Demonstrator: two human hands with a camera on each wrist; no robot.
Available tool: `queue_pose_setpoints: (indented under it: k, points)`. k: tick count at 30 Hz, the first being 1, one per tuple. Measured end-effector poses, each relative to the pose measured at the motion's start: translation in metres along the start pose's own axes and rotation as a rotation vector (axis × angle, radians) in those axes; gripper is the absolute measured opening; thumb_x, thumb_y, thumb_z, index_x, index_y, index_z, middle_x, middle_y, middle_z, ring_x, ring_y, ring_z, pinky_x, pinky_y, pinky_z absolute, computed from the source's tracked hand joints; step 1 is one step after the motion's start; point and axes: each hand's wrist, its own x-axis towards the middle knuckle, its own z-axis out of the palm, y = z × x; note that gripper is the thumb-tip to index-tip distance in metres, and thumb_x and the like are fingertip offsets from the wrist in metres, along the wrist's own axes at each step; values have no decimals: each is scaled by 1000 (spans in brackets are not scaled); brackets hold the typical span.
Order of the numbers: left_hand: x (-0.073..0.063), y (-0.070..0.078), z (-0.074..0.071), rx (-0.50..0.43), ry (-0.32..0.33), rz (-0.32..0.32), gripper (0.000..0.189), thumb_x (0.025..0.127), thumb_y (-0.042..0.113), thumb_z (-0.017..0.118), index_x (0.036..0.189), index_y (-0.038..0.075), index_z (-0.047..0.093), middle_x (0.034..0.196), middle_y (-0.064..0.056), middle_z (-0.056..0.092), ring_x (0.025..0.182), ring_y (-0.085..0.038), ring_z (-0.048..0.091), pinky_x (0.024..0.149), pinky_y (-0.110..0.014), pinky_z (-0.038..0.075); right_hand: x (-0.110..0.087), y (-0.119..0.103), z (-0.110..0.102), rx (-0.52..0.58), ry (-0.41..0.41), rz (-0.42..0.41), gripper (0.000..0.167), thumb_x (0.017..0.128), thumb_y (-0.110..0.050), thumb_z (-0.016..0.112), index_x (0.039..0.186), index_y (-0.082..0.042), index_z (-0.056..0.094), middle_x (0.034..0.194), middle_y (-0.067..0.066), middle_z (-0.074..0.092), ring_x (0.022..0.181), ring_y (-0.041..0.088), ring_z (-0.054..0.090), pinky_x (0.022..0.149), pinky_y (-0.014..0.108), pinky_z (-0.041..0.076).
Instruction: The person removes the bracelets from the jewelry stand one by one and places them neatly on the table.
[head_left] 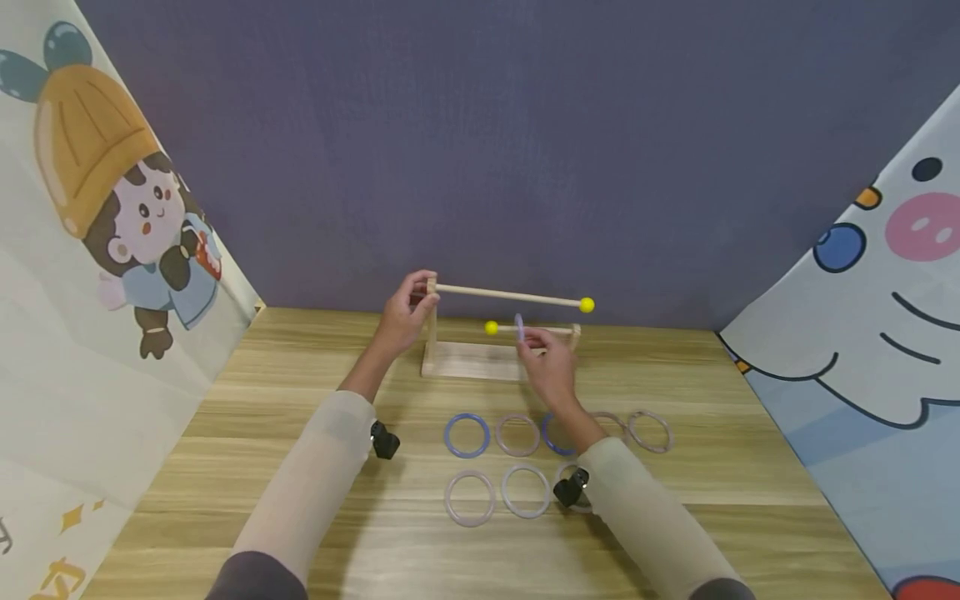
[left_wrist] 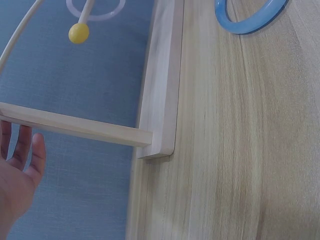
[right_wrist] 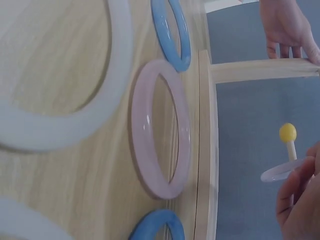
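Observation:
A wooden rack [head_left: 472, 360] stands at the back of the table, with a post at each end. Two rods reach inward from the posts, each tipped with a yellow ball [head_left: 587, 305]. My left hand [head_left: 405, 315] grips the top of the left post, thumb in front and fingers behind. My right hand [head_left: 551, 367] pinches a pale purple ring [head_left: 519, 327] between thumb and fingers. In the right wrist view this ring [right_wrist: 280, 172] appears to sit around the lower rod, just past its yellow ball [right_wrist: 288, 132].
Several rings lie in two rows in front of the rack, among them a blue ring [head_left: 467, 455], a pink ring [head_left: 498, 442] and a whitish ring [head_left: 527, 516]. My right forearm partly covers some of them. A dark wall [head_left: 480, 150] rises right behind the table.

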Motion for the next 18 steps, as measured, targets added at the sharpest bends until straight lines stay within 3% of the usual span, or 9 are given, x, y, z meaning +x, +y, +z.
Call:
queue_pose_setpoints:
  k: [8,18]
  points:
    - [-1,1,0,-6,4,-3,39,104,16,60,141,8,51,119,-23,64,101,-31,62,87,-34,52,-2,-5,12,10,-52,-1,23,91,-12,73,112,-6,75,97,14,78,67,16,66,56,16,48]
    - [-3,7,1,-14,5,-8,40,104,16,59,142,7,51,119,-25,64,102,-35,62,87,-32,51,-1,-12,23,2,-60,-5,23,90,-14,74,112,-8,76,96,11,79,67,19,68,56,16,48]
